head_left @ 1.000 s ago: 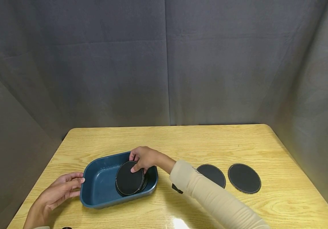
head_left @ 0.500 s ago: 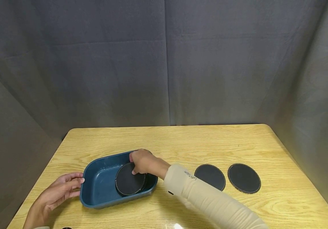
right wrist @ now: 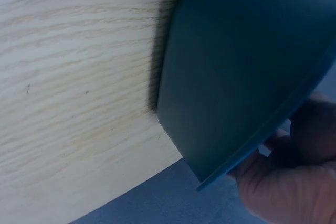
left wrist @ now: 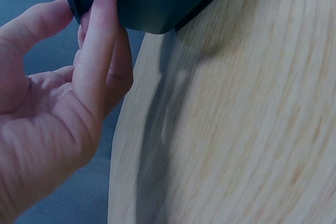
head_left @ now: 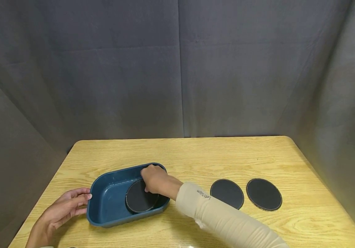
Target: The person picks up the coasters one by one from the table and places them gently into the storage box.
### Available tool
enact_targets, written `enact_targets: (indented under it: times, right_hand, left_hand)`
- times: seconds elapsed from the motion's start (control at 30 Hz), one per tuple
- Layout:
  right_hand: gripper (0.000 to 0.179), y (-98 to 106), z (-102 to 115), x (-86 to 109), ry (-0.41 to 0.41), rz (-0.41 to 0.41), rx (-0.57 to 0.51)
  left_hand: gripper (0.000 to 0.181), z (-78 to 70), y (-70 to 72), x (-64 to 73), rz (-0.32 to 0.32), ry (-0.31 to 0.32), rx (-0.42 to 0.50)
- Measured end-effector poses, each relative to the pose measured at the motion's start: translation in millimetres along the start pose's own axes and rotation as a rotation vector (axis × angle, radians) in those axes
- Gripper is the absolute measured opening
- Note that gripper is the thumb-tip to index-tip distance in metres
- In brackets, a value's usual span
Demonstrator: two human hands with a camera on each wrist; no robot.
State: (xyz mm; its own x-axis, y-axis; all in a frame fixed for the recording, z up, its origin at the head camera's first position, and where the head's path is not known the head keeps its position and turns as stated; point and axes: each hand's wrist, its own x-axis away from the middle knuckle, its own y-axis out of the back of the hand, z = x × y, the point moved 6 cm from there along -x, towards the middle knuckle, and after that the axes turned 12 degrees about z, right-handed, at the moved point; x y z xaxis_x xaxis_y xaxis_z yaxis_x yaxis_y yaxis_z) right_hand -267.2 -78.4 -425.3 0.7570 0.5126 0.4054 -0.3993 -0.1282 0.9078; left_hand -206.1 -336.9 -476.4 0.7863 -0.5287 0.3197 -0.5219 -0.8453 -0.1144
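Observation:
At the left of the table, a dark blue tub [head_left: 110, 203] holds a black round coaster [head_left: 138, 199] with a stitched edge, leaning in its right half. My right hand [head_left: 157, 179] reaches over the far right rim and grips the coaster's upper right edge; its fingertips are hidden. The right wrist view shows that hand [right wrist: 294, 166] behind the tub's end wall [right wrist: 236, 72]. My left hand [head_left: 64, 208] holds the tub's left end, its fingertips right at the rim. In the left wrist view, the left hand [left wrist: 63, 98] has digits on either side of the rim's edge.
Two more black coasters lie flat on the wooden table [head_left: 196, 155]: one coaster [head_left: 227, 193] beside the right sleeve [head_left: 224, 217], the other coaster [head_left: 264, 194] farther right. Grey curtains [head_left: 103, 69] hang behind the table and at both sides.
My right hand has moved lower into the tub and turned, its thumb now mostly hidden. The coaster has settled slightly lower with it. The left hand has stayed in place.

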Motion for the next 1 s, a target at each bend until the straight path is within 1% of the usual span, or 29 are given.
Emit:
enact_targets:
  times: [0.3,0.47,0.6,0.7,0.8,0.87,1.0]
  right_hand:
    - [0.023,0.4,2.2,1.0,0.010,-0.029,0.026]
    - [0.023,3.2,2.6,4.7,0.039,-0.050,0.033]
    - [0.017,8.6,0.0,7.1,0.070,-0.076,-0.007]
    - [0.016,14.9,-4.0,9.2,0.099,-0.091,-0.087]
    - [0.020,22.0,-8.5,11.9,0.129,-0.109,-0.145]
    - [0.023,27.0,-12.1,14.1,0.145,-0.126,-0.157]
    - [0.024,37.9,-21.9,19.8,0.162,-0.174,-0.132]
  left_hand:
    - [0.029,0.4,-0.1,-1.5,0.002,0.004,-0.010]
    - [0.027,0.2,0.3,-1.7,0.000,0.004,-0.008]
    - [0.024,-0.1,0.3,-1.5,0.007,-0.004,-0.007]
    - [0.023,0.4,0.4,-1.2,0.012,-0.002,-0.007]
    - [0.025,1.5,1.0,-0.9,0.009,0.008,-0.009]
    - [0.027,2.1,1.5,-0.8,0.002,0.013,-0.014]
    - [0.029,2.7,1.7,-1.3,-0.004,0.011,-0.010]
